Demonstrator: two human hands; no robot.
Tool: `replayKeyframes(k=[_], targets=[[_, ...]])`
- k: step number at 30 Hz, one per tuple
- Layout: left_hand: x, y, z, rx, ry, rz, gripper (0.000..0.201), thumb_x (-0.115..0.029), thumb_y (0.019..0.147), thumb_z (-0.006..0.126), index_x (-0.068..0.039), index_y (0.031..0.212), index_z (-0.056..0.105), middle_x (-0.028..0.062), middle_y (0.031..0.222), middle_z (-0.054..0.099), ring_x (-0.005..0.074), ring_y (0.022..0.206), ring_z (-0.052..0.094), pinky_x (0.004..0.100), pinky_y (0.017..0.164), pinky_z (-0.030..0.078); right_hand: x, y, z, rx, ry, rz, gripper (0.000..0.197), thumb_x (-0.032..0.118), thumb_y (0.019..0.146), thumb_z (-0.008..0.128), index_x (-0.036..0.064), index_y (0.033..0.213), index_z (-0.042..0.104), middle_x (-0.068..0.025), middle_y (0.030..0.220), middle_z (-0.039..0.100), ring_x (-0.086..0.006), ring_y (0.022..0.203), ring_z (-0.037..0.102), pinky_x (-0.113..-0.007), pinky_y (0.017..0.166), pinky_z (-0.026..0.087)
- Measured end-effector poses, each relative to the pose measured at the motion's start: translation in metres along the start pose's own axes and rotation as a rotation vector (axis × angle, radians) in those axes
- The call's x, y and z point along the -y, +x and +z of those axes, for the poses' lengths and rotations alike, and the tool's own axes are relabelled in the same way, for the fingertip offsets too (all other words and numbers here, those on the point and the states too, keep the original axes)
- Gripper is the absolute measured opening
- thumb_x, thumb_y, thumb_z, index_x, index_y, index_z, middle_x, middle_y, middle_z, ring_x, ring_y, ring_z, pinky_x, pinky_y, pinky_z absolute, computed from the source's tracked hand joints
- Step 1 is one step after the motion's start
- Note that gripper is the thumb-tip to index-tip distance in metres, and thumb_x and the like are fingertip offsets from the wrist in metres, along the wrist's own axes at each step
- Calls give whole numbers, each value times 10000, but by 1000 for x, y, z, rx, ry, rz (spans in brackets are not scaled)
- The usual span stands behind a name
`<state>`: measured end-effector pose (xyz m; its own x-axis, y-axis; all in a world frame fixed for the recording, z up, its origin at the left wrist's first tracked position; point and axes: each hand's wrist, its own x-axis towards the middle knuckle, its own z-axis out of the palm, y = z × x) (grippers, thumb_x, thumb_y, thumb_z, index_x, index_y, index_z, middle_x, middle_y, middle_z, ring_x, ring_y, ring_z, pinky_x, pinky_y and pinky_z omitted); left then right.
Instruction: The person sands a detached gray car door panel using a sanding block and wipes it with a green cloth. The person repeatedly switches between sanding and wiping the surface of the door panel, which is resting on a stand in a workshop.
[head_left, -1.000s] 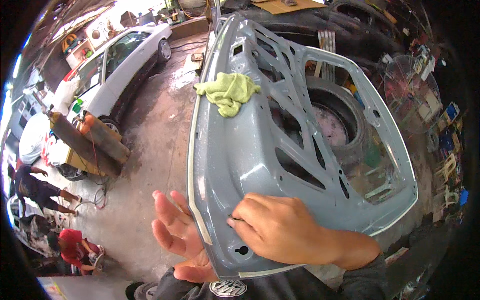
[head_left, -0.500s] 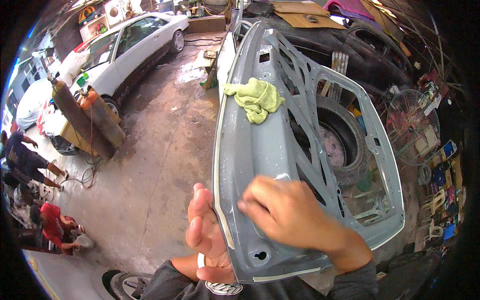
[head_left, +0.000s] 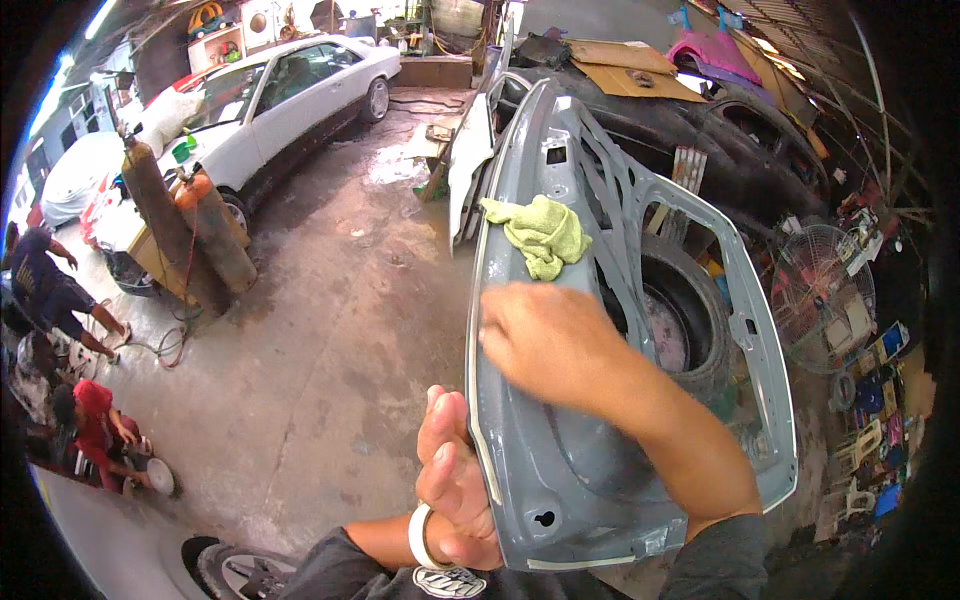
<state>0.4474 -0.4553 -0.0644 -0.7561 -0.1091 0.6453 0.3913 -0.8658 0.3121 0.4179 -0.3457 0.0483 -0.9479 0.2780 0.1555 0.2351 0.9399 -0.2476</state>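
Observation:
A grey car door [head_left: 530, 420] with a cut-out inner frame and a pale strip along its edge lies in front of me. My left hand [head_left: 458, 480] rests against its left edge, palm up, fingers apart and slightly bent; a white band circles that wrist. Over the middle of the panel is my right hand [head_left: 550, 345], fingers curled and pressed together. Whatever may be under those fingers is hidden. Just beyond it, a crumpled yellow-green cloth [head_left: 542, 236] lies on the door.
A tyre [head_left: 690, 310] shows through the window opening. Right of the door stands a fan [head_left: 822, 290]. Two gas cylinders [head_left: 175, 230] and a white car [head_left: 300, 95] are at left. Two people [head_left: 100, 430] are at the far left. A dark car body [head_left: 690, 130] stands behind.
My right hand has slid farther up the door, toward the cloth. My left hand stays at the edge. The whole view has shifted slightly, with the door appearing farther right.

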Motion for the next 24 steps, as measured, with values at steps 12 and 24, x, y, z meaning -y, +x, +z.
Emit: replayKeyframes(k=[12, 24], targets=[[-5, 8, -18, 97, 66, -65, 744, -630, 1062, 244, -83, 1564, 295, 262, 1677, 155, 341, 1569, 181, 493, 1289, 99, -20, 43, 17, -106, -114, -38, 174, 146, 889, 580, 17, 928, 691, -239, 902, 725, -419, 868, 721, -532, 773, 564], [-12, 12, -25, 242, 83, -92, 705, -593, 1073, 184, -62, 1505, 350, 244, 1625, 247, 356, 1517, 285, 523, 1252, 202, 32, -90, -12, -9, 307, -180, 136, 166, 916, 645, 32, 925, 625, -150, 877, 673, -387, 761, 671, -477, 655, 530]])
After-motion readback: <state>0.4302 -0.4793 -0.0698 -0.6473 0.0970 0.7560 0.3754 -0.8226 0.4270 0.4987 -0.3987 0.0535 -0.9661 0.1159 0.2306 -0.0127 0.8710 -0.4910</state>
